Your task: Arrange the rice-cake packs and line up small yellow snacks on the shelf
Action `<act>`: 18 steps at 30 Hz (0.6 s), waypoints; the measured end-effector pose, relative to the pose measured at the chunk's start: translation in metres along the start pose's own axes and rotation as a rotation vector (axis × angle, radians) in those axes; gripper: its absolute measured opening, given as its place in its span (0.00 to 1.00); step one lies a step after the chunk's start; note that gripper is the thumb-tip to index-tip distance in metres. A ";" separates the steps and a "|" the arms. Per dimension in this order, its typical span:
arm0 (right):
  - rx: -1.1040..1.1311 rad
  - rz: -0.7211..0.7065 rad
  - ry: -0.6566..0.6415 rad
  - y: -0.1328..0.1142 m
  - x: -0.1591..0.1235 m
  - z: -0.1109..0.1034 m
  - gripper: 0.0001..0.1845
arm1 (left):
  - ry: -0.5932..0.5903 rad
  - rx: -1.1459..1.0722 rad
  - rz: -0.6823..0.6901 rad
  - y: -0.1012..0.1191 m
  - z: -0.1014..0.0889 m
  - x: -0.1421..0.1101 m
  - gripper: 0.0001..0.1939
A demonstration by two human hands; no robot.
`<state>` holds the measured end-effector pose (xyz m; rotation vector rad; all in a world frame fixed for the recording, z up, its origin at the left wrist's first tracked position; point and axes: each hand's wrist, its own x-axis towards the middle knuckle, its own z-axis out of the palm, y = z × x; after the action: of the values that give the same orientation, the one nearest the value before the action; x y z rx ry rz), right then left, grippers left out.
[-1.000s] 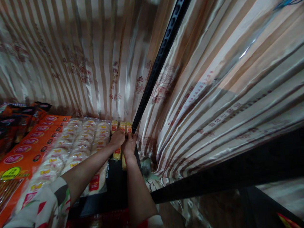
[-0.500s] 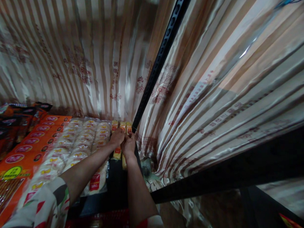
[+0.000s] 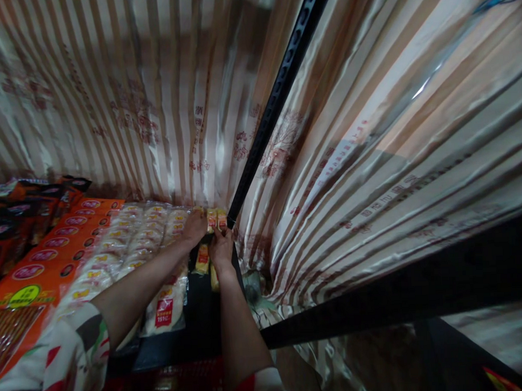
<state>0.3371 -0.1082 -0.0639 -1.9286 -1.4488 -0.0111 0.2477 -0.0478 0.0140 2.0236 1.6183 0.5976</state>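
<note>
Several small yellow packets with red labels (image 3: pixel 211 219) stand in short columns at the shelf's back right corner. My left hand (image 3: pixel 196 226) is closed over the leftmost back packet, whose top just shows beyond it; its fingertips are hidden. Close beside it, my right hand (image 3: pixel 221 246) has its fingers bent at the near end of the rightmost back packet (image 3: pixel 222 218). Another yellow packet (image 3: pixel 202 259) lies between the hands, nearer to me. Left of them run rows of clear bags of round white pieces (image 3: pixel 164 304), partly under my left forearm.
Orange packs (image 3: pixel 52 242) and dark bags (image 3: pixel 17 209) fill the shelf's left side. A black perforated post (image 3: pixel 275 98) rises at the corner. Striped plastic sheeting (image 3: pixel 164 107) hangs behind, and a black beam (image 3: pixel 375 283) crosses at right.
My left hand has moved left, off the middle packet and onto the leftmost one, uncovering the middle back packet. My right hand has stayed almost where it was.
</note>
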 end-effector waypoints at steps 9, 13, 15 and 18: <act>0.014 0.017 -0.021 0.002 0.000 0.002 0.25 | -0.121 0.140 -0.137 0.006 -0.021 0.017 0.21; 0.032 0.027 -0.022 0.002 0.000 0.000 0.25 | -0.143 0.174 -0.094 0.008 -0.021 0.018 0.19; 0.042 0.027 -0.020 0.002 0.000 0.000 0.25 | -0.145 0.195 -0.065 0.008 -0.020 0.019 0.19; 0.052 0.028 -0.020 0.002 -0.001 -0.001 0.25 | -0.147 0.238 -0.004 0.007 -0.018 0.020 0.18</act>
<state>0.3390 -0.1092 -0.0647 -1.9114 -1.4211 0.0587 0.2464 -0.0278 0.0339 2.1754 1.6698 0.2562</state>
